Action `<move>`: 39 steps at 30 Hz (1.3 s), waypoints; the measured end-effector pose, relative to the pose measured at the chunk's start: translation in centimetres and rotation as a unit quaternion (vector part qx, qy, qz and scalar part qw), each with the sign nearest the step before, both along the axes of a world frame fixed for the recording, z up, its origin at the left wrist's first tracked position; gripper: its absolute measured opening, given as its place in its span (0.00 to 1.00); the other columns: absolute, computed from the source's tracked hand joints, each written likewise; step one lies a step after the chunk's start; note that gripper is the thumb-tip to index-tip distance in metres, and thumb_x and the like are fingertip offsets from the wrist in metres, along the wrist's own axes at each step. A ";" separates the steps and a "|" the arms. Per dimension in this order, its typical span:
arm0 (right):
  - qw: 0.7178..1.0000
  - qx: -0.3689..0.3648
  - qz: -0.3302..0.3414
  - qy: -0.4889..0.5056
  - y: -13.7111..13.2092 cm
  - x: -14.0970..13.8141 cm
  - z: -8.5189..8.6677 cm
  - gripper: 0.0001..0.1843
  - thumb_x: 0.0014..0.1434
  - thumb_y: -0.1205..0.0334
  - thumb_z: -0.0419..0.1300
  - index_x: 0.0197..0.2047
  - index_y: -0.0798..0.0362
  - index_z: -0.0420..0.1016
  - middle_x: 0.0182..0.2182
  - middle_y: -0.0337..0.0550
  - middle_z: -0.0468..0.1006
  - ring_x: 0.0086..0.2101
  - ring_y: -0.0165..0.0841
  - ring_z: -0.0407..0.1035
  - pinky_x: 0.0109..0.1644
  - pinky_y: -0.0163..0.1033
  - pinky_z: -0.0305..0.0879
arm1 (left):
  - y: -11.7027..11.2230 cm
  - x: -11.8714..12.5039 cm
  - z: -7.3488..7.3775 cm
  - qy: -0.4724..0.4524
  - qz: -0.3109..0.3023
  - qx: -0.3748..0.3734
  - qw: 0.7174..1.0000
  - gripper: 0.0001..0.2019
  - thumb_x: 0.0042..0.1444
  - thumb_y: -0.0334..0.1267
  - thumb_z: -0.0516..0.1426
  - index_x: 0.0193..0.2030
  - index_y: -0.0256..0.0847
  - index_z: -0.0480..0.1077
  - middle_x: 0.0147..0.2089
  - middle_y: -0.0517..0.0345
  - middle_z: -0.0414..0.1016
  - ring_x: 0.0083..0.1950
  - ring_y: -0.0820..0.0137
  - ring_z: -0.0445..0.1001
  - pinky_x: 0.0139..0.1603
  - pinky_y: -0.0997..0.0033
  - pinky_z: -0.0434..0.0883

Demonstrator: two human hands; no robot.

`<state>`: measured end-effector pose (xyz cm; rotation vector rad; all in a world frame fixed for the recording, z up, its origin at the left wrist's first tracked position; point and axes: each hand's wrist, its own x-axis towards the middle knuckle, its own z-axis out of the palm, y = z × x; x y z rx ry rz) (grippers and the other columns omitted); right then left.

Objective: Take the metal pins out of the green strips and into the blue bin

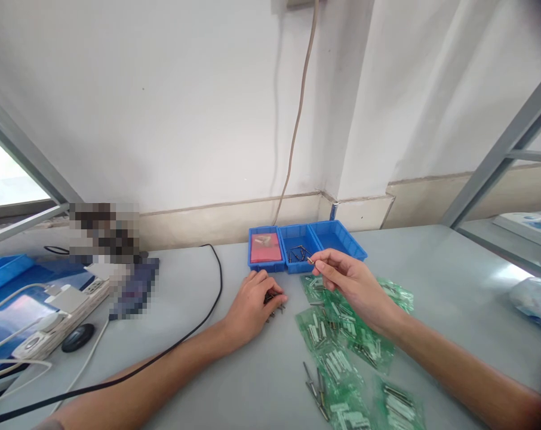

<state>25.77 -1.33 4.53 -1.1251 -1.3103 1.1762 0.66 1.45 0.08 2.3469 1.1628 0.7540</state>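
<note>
My right hand [349,280] is raised just in front of the blue trays, thumb and forefinger pinched on a small metal pin [310,260] at the edge of the middle tray [297,267]. That tray holds several dark pins. My left hand [252,304] rests on the grey table with fingers curled over a small pile of metal pins [274,307]. Green plastic bags of pins [342,343] lie spread under and in front of my right forearm. A few loose pins [313,388] lie near the front.
The left blue tray holds a red pad [266,248]; the right tray [342,236] looks bare. A black cable [194,325] curves across my left arm. A white power strip [60,316] with plugs, blue bins and a blurred object stand at left. A metal frame post [498,155] rises at right.
</note>
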 end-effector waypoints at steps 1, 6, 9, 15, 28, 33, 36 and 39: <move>1.000 0.000 0.000 -0.002 0.0 0.0 0.1 0.17 0.66 0.43 0.67 0.47 0.47 0.80 0.36 0.39 0.77 0.30 0.31 0.59 0.37 0.40 0.58 | 0.0 0.0 0.0 -0.001 -0.001 0.003 1.000 0.05 0.69 0.37 0.64 0.40 0.42 0.77 0.42 0.57 0.75 0.47 0.62 0.70 0.49 0.62 0.66; 1.000 0.002 -0.003 -0.005 -0.1 -0.1 0.2 0.18 0.66 0.43 0.67 0.47 0.48 0.80 0.37 0.41 0.78 0.30 0.32 0.60 0.37 0.41 0.58 | 0.0 0.1 -0.1 0.002 0.001 0.007 1.000 0.04 0.69 0.37 0.65 0.41 0.42 0.77 0.42 0.58 0.76 0.46 0.62 0.71 0.49 0.62 0.66; 1.000 0.003 -0.003 -0.009 0.0 -0.1 0.1 0.18 0.66 0.43 0.67 0.47 0.49 0.80 0.37 0.41 0.78 0.30 0.31 0.60 0.37 0.40 0.58 | -0.1 0.1 0.0 0.006 0.004 0.009 1.000 0.03 0.68 0.38 0.65 0.43 0.43 0.77 0.42 0.58 0.76 0.47 0.62 0.71 0.49 0.62 0.66; 1.000 0.008 0.001 -0.012 0.1 0.0 -0.2 0.17 0.67 0.44 0.66 0.48 0.48 0.80 0.37 0.40 0.78 0.30 0.32 0.61 0.37 0.40 0.58 | -0.3 0.1 0.1 0.013 0.010 0.014 1.000 0.05 0.68 0.40 0.66 0.43 0.43 0.77 0.44 0.58 0.76 0.48 0.61 0.71 0.50 0.61 0.67; 1.000 0.008 -0.008 -0.017 0.0 0.0 0.0 0.19 0.66 0.42 0.67 0.48 0.48 0.80 0.37 0.42 0.79 0.30 0.33 0.62 0.35 0.40 0.60 | -0.1 0.0 0.2 0.023 -0.003 0.016 1.000 0.07 0.71 0.40 0.62 0.39 0.43 0.77 0.44 0.55 0.76 0.48 0.60 0.71 0.50 0.60 0.66; 1.000 0.007 -0.006 -0.011 0.0 0.0 0.0 0.19 0.65 0.42 0.68 0.47 0.48 0.81 0.37 0.41 0.79 0.29 0.32 0.62 0.35 0.40 0.61 | -0.2 0.1 0.2 0.025 -0.001 0.024 0.999 0.06 0.70 0.39 0.63 0.40 0.43 0.76 0.44 0.56 0.76 0.47 0.61 0.71 0.51 0.60 0.66; 1.000 0.008 -0.009 -0.009 0.0 0.0 0.0 0.19 0.64 0.42 0.68 0.47 0.48 0.81 0.37 0.41 0.79 0.29 0.31 0.62 0.36 0.40 0.61 | -0.2 0.1 0.1 0.028 0.000 0.028 0.999 0.06 0.69 0.39 0.64 0.41 0.42 0.75 0.44 0.56 0.76 0.48 0.60 0.71 0.51 0.60 0.66; 1.000 0.010 -0.008 -0.012 0.0 0.0 0.0 0.20 0.65 0.41 0.68 0.47 0.48 0.81 0.37 0.41 0.79 0.29 0.32 0.62 0.35 0.40 0.60 | -0.3 0.0 0.1 0.036 -0.003 0.033 0.999 0.07 0.71 0.40 0.62 0.41 0.42 0.75 0.45 0.56 0.75 0.48 0.61 0.71 0.51 0.60 0.66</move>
